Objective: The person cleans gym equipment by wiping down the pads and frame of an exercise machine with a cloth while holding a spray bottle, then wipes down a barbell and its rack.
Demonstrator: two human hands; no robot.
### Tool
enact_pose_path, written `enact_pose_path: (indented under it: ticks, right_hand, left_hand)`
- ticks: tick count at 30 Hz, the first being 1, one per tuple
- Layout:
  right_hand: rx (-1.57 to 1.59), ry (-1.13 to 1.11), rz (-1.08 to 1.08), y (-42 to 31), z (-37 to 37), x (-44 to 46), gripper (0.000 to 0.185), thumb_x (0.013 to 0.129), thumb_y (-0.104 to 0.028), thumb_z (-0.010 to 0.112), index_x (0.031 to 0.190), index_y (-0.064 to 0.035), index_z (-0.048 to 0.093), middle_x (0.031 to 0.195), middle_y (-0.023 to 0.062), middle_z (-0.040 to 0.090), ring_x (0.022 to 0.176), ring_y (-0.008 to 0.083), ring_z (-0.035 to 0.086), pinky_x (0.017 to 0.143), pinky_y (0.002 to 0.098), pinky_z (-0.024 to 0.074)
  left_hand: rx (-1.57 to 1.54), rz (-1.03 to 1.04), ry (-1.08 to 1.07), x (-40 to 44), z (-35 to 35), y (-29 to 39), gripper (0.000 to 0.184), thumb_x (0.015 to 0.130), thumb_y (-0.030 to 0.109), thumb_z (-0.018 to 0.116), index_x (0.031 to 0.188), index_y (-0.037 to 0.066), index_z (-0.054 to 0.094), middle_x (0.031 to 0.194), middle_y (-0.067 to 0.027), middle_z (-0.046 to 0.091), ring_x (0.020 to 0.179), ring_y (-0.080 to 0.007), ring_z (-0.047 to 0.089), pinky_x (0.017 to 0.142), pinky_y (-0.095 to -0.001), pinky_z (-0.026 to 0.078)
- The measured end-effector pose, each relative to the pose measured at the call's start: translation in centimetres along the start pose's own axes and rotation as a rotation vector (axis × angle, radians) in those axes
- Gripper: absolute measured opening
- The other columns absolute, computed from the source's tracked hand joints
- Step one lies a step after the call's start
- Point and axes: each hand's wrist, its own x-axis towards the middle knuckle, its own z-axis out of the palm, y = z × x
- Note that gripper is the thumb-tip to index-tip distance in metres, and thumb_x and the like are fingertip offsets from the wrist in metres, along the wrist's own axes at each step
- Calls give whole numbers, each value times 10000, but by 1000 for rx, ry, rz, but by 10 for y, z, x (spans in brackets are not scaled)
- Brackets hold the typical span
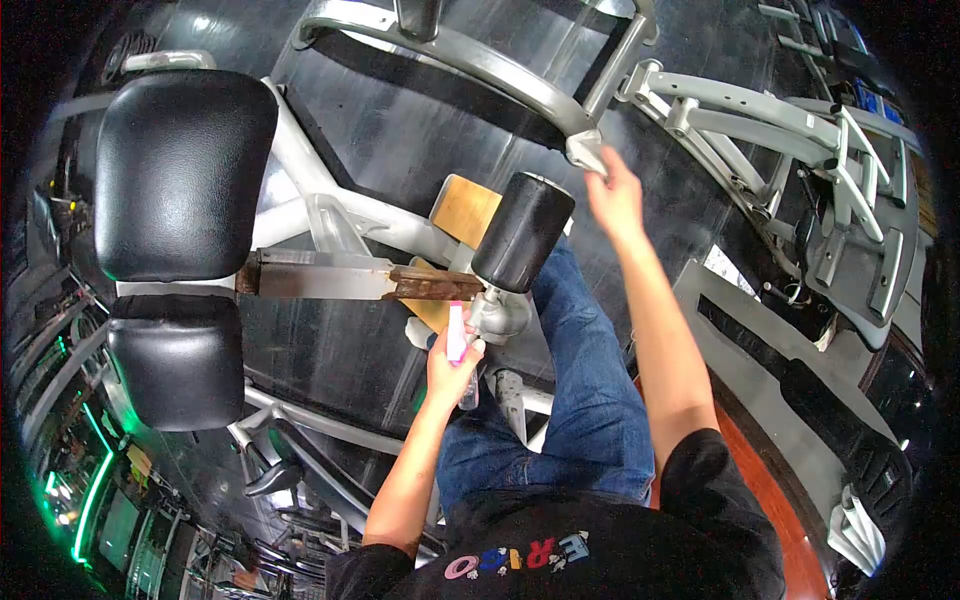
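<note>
White cloth [582,150] in right hand [617,198], bottle [456,335] in left hand [449,374], curved metal tube [492,70]

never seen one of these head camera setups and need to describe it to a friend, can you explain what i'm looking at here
There is no robot, just a person's two bare hands. The single picture comes from a camera on their head, looking forward and down, so their shirt and jeans show at the bottom.

The left hand grips a pink-and-white object; a clear part shows below it, so it might be a spray bottle. The right hand is blurred, up by the end of a curved silver tube; whether it holds anything is hard to tell.

On the dark floor stands what looks like gym equipment: a large black pad, a smaller one below it in the picture, and a black roller near the left hand.
</note>
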Motion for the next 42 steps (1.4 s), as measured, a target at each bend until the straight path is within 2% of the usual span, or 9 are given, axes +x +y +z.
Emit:
enact_pose_path:
  ticks: [4, 7, 9, 16, 19, 23, 28, 35, 42]
  right_hand:
    - [-191, 6, -123, -23, 70, -81, 371, 778, -102, 592, 1146, -112, 636, 1077, 140, 668, 957, 371, 649, 799, 469, 539]
    - [-368, -701, -287, -61, 82, -152, 442, 743, -83, 601, 1183, -121, 613, 1005, 115, 678, 920, 350, 663, 769, 463, 545]
    - [-203, -821, -201, -60, 87, -183, 404, 763, -117, 615, 1167, -116, 605, 996, 130, 677, 907, 358, 660, 772, 460, 544]
    - [246, -693, -65, -6, 37, -168, 303, 787, -147, 613, 1081, -83, 642, 963, 174, 685, 850, 376, 673, 735, 431, 546]
    - [328, -460, -12, -14, -7, -123, 283, 832, -23, 550, 1101, -41, 634, 967, 137, 696, 866, 189, 678, 756, 311, 507]
    - [24, -103, -126, -13, 9, -106, 314, 806, -31, 610, 1120, -41, 622, 1060, 166, 684, 984, 317, 675, 826, 377, 530]
    - [-110, -267, -191, -49, 75, -121, 378, 735, -37, 633, 1103, -121, 603, 1026, 79, 646, 957, 306, 651, 793, 422, 542]
    - [-56, -459, -228, -77, 109, -78, 363, 772, -113, 634, 1131, -87, 593, 1030, 162, 672, 940, 353, 656, 767, 452, 537]
    - [264, -493, -168, -49, 17, -29, 359, 828, -96, 567, 1179, -31, 605, 1057, 188, 682, 971, 303, 679, 867, 377, 521]
  left_hand:
    - [78, -57, -35, -2, -2, 0, 550, 840, 183, 710, 1340, 41, 531, 1064, -41, 614, 977, -141, 582, 883, -288, 461]
    - [-7, -80, -3, -7, -3, 15, 544, 845, 211, 721, 1321, 19, 539, 1078, -34, 620, 899, -134, 593, 826, -292, 487]
    - [-57, -45, 9, -9, -4, 15, 538, 852, 232, 723, 1309, 12, 545, 1071, -47, 631, 879, -134, 601, 806, -294, 496]
    - [132, 4, -14, -16, -19, 8, 495, 850, 195, 706, 1292, 25, 562, 1104, -64, 648, 1003, -158, 618, 902, -299, 469]
    - [140, -2, 2, -15, -14, -1, 502, 838, 188, 706, 1295, 36, 563, 1115, -64, 644, 1040, -162, 606, 914, -300, 459]
    - [172, 15, -39, -13, -8, -5, 513, 829, 187, 712, 1299, 48, 562, 1118, -65, 641, 1032, -155, 596, 908, -298, 453]
    - [185, 29, -38, -11, 2, 3, 528, 821, 185, 713, 1305, 44, 555, 1093, -63, 634, 957, -156, 590, 878, -302, 457]
    - [197, 14, -25, -13, 1, 11, 525, 840, 174, 698, 1321, 31, 540, 1136, -82, 628, 1033, -166, 593, 929, -328, 456]
    - [192, 21, -89, -9, -10, -3, 571, 899, 153, 651, 1402, 1, 428, 1302, -104, 523, 977, -165, 609, 769, -294, 552]
